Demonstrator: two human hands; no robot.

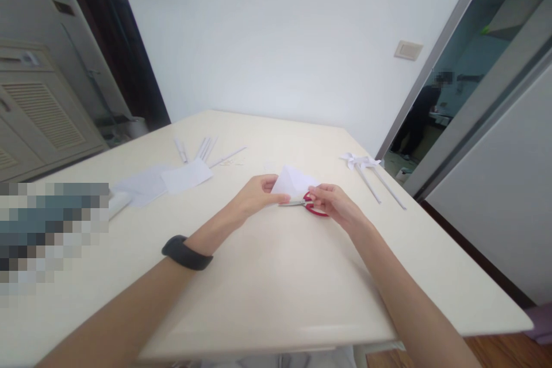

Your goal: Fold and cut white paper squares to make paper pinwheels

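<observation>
A white paper sheet (pixel 293 180) with fold creases is held up slightly over the table between both hands. My left hand (pixel 259 191) pinches its left side, thumb in front and fingers behind. At the paper's right corner, my right hand (pixel 334 201) has its thumb and fingers closed on the edge. Just below the paper are red-handled scissors (pixel 317 211), their blades pointing left; they seem to lie on the table, and my right fingers partly cover the handles.
Two paper pinwheels (pixel 354 161) on sticks lie at the right of the cream table (pixel 276 282). Left of the hands are loose white sheets (pixel 187 176), several rolled paper sticks (pixel 206 148) and small scraps (pixel 233 162). A person (pixel 425 109) stands beyond the doorway.
</observation>
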